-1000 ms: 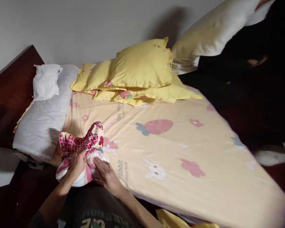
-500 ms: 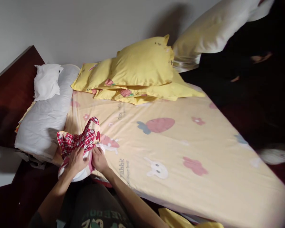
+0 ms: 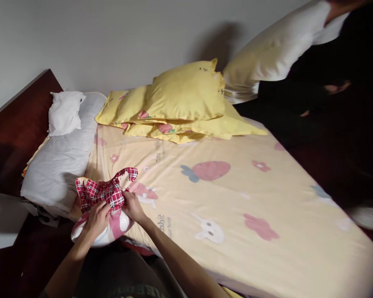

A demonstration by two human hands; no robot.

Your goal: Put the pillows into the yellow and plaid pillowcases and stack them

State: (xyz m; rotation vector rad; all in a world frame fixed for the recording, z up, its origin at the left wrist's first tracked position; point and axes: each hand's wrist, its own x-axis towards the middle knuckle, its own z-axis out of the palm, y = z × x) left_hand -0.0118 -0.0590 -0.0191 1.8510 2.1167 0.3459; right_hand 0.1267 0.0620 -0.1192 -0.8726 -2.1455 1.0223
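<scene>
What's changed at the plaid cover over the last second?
The right hand left its flat rest on the small pillow and moved up to pinch the plaid cover at its opening. The left hand keeps its grip on the cover; the yellow pillows lie as before.

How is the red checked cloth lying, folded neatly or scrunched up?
Scrunched up. The red-and-white checked cloth bunches in wrinkles over a pink-and-white cushion, with the left hand and right hand pinching it.
</scene>
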